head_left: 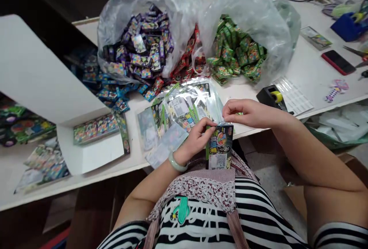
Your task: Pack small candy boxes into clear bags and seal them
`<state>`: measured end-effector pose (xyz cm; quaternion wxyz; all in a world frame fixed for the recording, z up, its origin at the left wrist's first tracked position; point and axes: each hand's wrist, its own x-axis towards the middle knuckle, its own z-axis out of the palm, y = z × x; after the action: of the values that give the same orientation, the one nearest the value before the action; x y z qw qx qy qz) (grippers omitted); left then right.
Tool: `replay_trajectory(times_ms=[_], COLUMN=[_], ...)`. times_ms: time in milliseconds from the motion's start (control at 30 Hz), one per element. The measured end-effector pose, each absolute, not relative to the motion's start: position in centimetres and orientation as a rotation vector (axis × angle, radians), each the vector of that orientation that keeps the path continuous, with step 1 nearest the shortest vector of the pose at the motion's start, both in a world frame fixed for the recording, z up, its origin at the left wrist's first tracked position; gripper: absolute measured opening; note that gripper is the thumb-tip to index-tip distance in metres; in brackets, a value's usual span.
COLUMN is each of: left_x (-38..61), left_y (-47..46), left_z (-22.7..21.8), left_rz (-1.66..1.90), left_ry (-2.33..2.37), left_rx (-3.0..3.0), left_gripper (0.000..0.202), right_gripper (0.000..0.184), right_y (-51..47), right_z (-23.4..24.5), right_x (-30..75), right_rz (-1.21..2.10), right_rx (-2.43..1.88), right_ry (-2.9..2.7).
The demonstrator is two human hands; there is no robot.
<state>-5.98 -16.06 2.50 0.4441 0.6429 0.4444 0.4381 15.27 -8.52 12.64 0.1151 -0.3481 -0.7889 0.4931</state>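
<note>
A black printed packet (220, 145) with colourful lettering and a green edge hangs upright at the table's front edge, close to my apron. My left hand (199, 136) is closed on its upper left corner, thumb and fingers pinched together. Just above the packet's top edge, my right hand (247, 113) is closed in a pinch. Whatever lies between those fingertips is too small to make out. Behind both hands spreads a pile of clear plastic bags (179, 105) holding similar black and green cards.
Plastic sacks hold purple packets (149, 42), red packets (191, 55) and green packets (238, 51). Blue packets (112, 92) lie loose. An open white box (97, 157) stands left. Rightward are a tape dispenser (273, 96), a red-edged phone (338, 62) and scissors (356, 53).
</note>
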Motion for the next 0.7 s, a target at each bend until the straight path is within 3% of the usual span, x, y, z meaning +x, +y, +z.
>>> replay_trajectory(times_ms=[200,367,700], left_x=[-7.4,-8.3,-10.2], left_y=[-16.7,-17.4,-18.3], left_z=[2.8,2.6,2.4], left_rz=[1.160,1.265,1.331], left_ry=[1.147,1.190,1.227], left_rx=[1.582,1.566,1.489], left_gripper=[0.013,0.017,0.026], right_gripper=[0.028,0.034,0.043], right_y=[-6.9,-6.0,-5.1], right_z=[11.2,11.5,9.6], right_x=[11.5,9.5,6.8], right_rz=[1.576,1.487,1.610], right_rx=[-1.002,-1.031,-0.932], right_ry=[-2.586,-2.753,-2.678])
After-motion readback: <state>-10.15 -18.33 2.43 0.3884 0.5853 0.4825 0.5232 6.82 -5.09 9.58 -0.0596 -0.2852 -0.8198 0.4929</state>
